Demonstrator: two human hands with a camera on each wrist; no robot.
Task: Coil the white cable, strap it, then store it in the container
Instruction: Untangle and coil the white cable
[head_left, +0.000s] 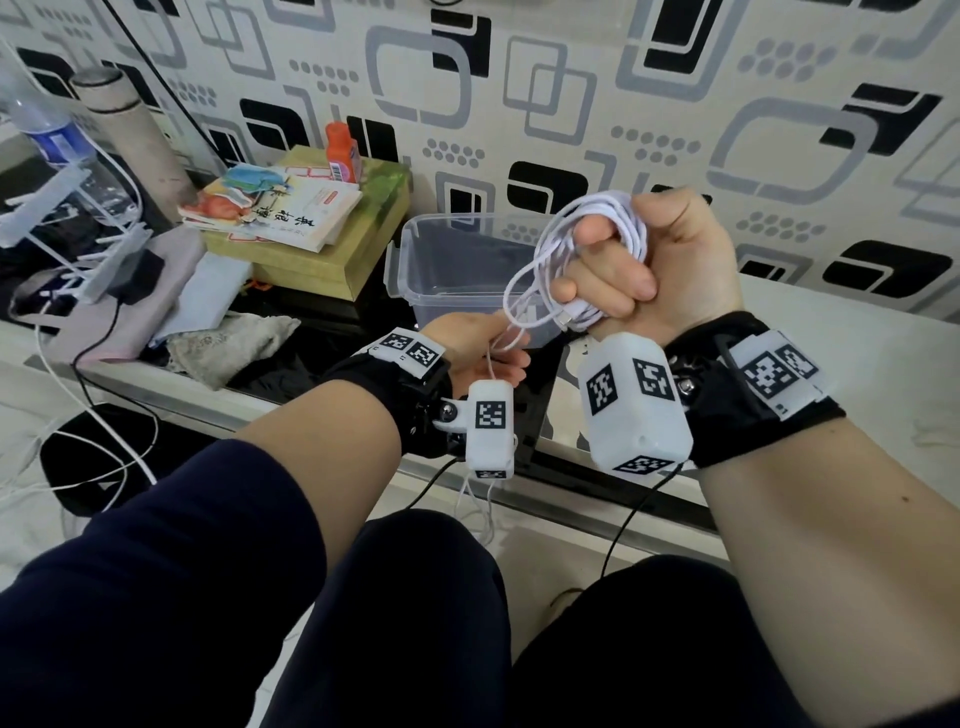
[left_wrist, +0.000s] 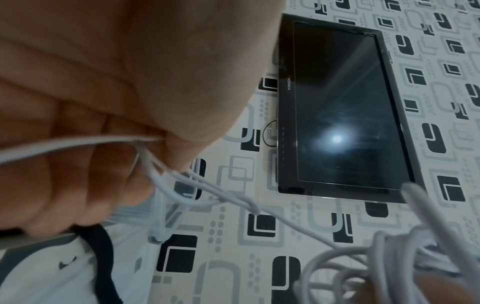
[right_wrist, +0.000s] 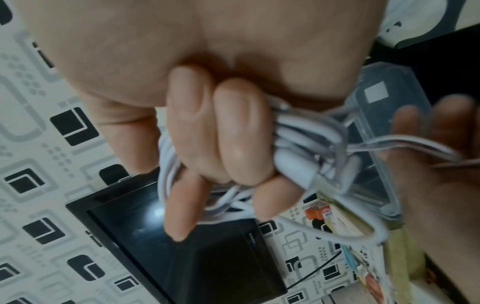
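1. Currently, the right hand (head_left: 644, 260) has its grip curled tight round the coiled white cable (head_left: 587, 228), raised just in front of the clear container (head_left: 415, 270).
2. Below the coil, the left hand (head_left: 483, 353) pinches a loose strand of that cable between its fingertips.
3. Behind both hands, the container rests on the bench (head_left: 831, 332).

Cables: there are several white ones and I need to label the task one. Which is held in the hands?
The white cable coiled in the right hand, its tail pinched by the left hand. The other white cables trail loose at far left.

Black-topped counter (head_left: 322, 317) before me: clear container (head_left: 415, 270) sits there; olive box (head_left: 332, 260) just left of it, crumpled cloth (head_left: 228, 343) beyond.
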